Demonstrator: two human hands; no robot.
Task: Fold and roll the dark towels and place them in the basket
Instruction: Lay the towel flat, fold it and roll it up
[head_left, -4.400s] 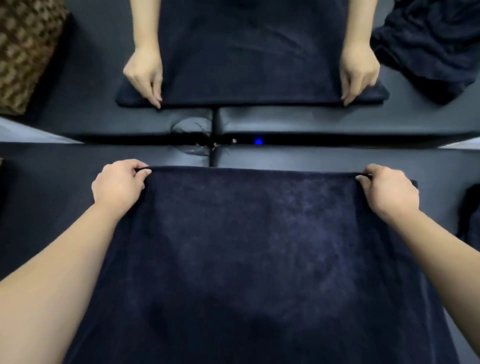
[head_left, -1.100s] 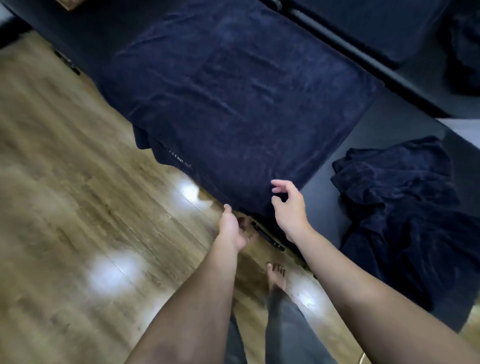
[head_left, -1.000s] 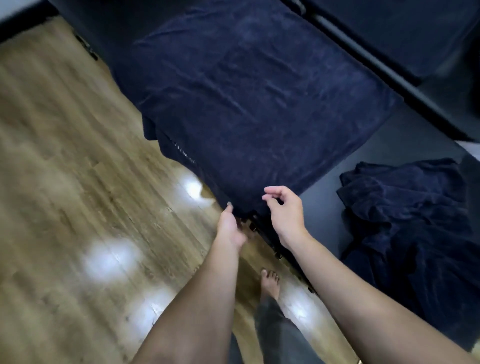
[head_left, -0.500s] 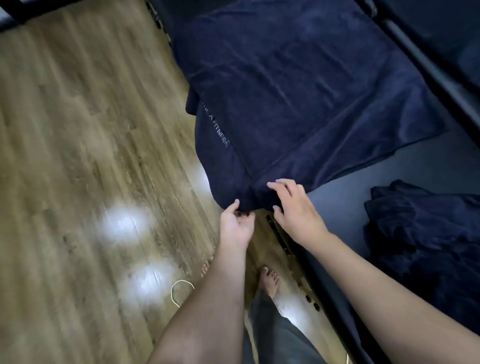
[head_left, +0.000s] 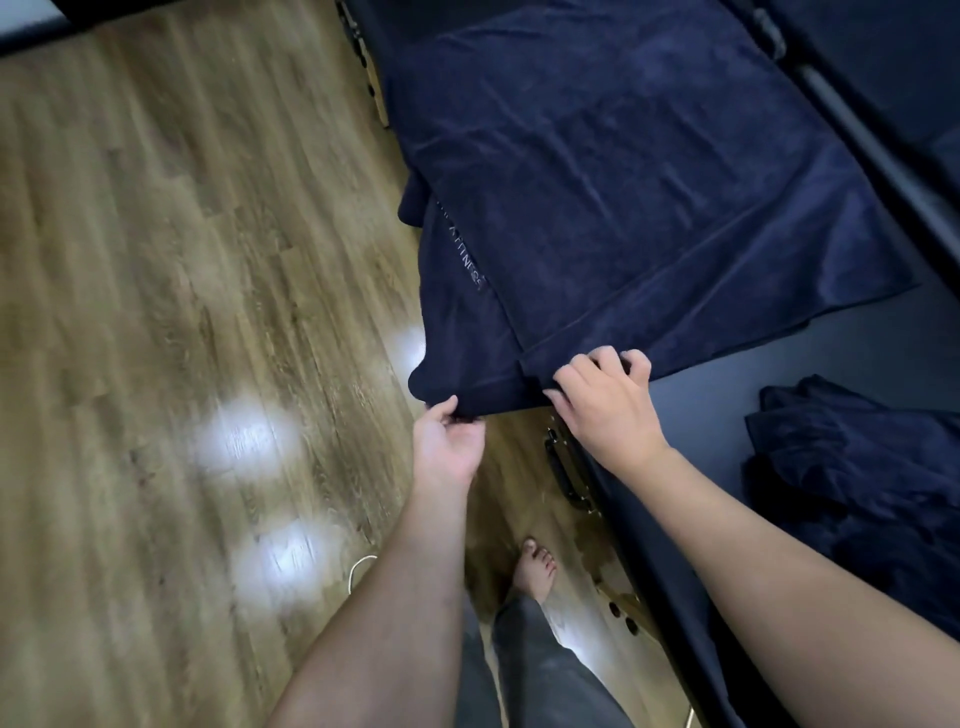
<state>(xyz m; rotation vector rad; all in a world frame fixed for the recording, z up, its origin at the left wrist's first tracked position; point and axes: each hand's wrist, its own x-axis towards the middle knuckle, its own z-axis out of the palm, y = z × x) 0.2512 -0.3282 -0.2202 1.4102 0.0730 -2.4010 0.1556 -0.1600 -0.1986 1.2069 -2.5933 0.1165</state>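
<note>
Both hands grip one towel (head_left: 623, 171) corner: left hand (head_left: 449, 447) pinches the hanging tip, right hand (head_left: 605, 402) clutches the edge just beside; cloth stretches away ahead.

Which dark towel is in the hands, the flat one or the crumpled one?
The flat towel hanging over the table edge: left hand and right hand grip its corner. The crumpled towel lies untouched.

The towel (head_left: 649, 171) is dark navy terry cloth, soft and matt (pale stitched lettering along its hanging edge); the floor (head_left: 156, 312) is wood-grain plank, glossy; the table (head_left: 831, 364) looks smooth, matt
</note>
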